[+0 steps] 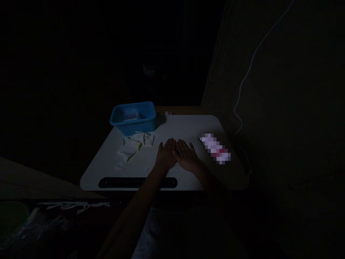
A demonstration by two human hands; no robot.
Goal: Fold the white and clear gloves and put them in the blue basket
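Note:
Both hands are side by side over the middle of a white lap table [188,124], and their inner edges touch. My left hand [166,156] is open, its fingers stretched away from me, and holds nothing I can see. Likewise open, my right hand [185,156] has its fingers extended and shows nothing in its grip. To the left of my hands lie crumpled whitish pieces [130,147], paper or cloth; the dim light hides which. On the right is a phone-like device [215,148] with a lit, pixelated screen.
A blue plastic tub [137,126] stands at the table's back left, something pale inside. The table has a black slot [121,182] along its front edge. A small pinkish-white item [168,113] sits behind it. A white cable [249,68] hangs along the right wall.

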